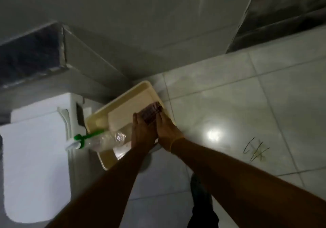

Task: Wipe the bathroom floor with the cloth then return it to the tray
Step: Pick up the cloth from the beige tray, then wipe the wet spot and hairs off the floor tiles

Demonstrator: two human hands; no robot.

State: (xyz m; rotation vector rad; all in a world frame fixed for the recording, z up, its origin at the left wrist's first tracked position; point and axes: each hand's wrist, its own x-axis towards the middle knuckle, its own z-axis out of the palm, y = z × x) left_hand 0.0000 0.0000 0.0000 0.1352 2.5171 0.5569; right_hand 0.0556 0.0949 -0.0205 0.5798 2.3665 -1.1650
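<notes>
A cream plastic tray (141, 88) lies on the tiled floor beside the toilet. A dark reddish cloth (152, 113), folded small, sits over the tray's right side. My left hand (142, 132) and my right hand (166, 129) are pressed together around its near end, both holding it. A clear spray bottle (107, 139) with a green and white trigger head lies on its side in the tray, left of my hands.
A white toilet (35, 157) fills the lower left. Grey wall panels rise behind the tray. Pale floor tiles (229, 113) spread to the right, with a bright light reflection and dark scribble marks (254, 150). My dark shoe (199, 187) stands between my forearms.
</notes>
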